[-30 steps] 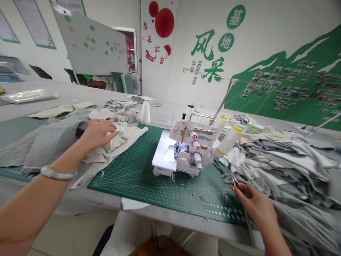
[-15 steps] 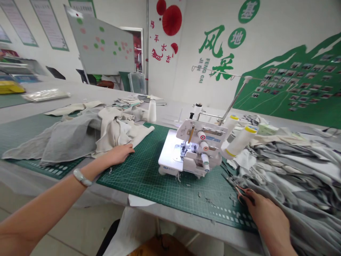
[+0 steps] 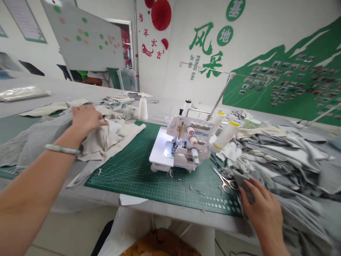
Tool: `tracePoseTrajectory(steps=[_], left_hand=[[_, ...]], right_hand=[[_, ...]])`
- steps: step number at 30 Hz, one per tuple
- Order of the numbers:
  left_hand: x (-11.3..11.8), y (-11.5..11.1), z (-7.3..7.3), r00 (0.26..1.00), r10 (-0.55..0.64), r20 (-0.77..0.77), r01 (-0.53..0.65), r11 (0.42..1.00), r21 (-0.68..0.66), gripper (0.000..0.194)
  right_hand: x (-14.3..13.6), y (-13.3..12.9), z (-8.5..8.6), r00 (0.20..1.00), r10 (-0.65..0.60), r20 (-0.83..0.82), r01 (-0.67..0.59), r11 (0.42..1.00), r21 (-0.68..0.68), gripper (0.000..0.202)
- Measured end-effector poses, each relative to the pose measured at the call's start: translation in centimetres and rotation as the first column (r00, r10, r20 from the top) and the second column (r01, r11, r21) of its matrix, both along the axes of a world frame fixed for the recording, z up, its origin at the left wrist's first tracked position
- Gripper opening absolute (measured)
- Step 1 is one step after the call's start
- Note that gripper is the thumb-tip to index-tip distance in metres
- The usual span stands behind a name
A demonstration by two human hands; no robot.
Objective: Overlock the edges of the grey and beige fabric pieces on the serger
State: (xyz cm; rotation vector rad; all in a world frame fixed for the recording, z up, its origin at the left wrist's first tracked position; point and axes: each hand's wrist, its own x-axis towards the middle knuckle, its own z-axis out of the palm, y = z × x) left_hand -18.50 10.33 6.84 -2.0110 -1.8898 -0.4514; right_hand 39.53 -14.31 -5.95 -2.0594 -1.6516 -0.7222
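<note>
My left hand (image 3: 89, 121) reaches over a rumpled pile of beige fabric pieces (image 3: 112, 138) on the left, its fingers partly stretched across the cloth. Sheer grey fabric (image 3: 50, 135) lies under and beside that wrist. My right hand (image 3: 262, 204) has thumb and fingers closed on a grey fabric piece (image 3: 243, 183) at the near edge of the grey heap (image 3: 290, 177). Just left of it, scissors (image 3: 225, 181) with copper-coloured handles lie on the green cutting mat (image 3: 128, 170). Between my hands stands a white overlock sewing machine (image 3: 186, 142), its lamp lit.
Thread cones (image 3: 227, 135) with yellow bases stand behind the machine, under its thread stand (image 3: 222, 94). A white cone (image 3: 143, 108) is behind the beige pile. Thread scraps (image 3: 198, 191) dot the mat. A clear plastic packet (image 3: 23, 93) lies far left.
My right hand has let go of the scissors and taken hold of grey fabric. My left hand has moved up and left over the beige pile, whose near edge now hangs closer to me.
</note>
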Motion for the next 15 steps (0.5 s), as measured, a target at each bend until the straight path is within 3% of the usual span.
tracePoseTrajectory(steps=[1, 3, 7, 9, 11, 12, 15], left_hand=[[-0.8, 0.3, 0.0, 1.000, 0.030, 0.006, -0.030, 1.000, -0.002, 0.039], [-1.5, 0.0, -0.4, 0.999, -0.028, -0.029, 0.029, 0.999, 0.032, 0.027], [1.0, -3.9, -2.4, 0.979, -0.198, -0.053, 0.204, 0.963, 0.174, 0.032], [3.1, -6.3, -3.9, 0.945, -0.328, 0.010, 0.319, 0.927, 0.199, 0.046], [5.1, -8.4, -5.9, 0.890, -0.450, 0.065, 0.434, 0.884, 0.174, 0.044], [6.0, -9.2, -7.0, 0.869, -0.485, 0.093, 0.466, 0.868, 0.174, 0.039], [8.0, -11.2, -10.3, 0.829, -0.533, 0.166, 0.512, 0.845, 0.156, 0.033]], right_hand=[[0.4, -0.5, 0.3, 0.999, -0.041, -0.006, 0.041, 0.999, 0.013, 0.043], [1.7, -1.3, 0.7, 0.993, -0.120, -0.012, 0.120, 0.992, 0.045, 0.045], [5.3, -2.1, 0.9, 0.965, -0.263, -0.018, 0.264, 0.964, 0.033, 0.060], [7.3, -2.0, 0.7, 0.955, -0.292, -0.060, 0.280, 0.947, -0.156, 0.065], [8.7, -1.8, 0.7, 0.938, -0.319, -0.138, 0.249, 0.894, -0.372, 0.057], [9.2, -1.6, 0.8, 0.932, -0.326, -0.159, 0.238, 0.881, -0.408, 0.053], [9.1, -0.9, 1.7, 0.946, -0.271, -0.175, 0.221, 0.940, -0.260, 0.050]])
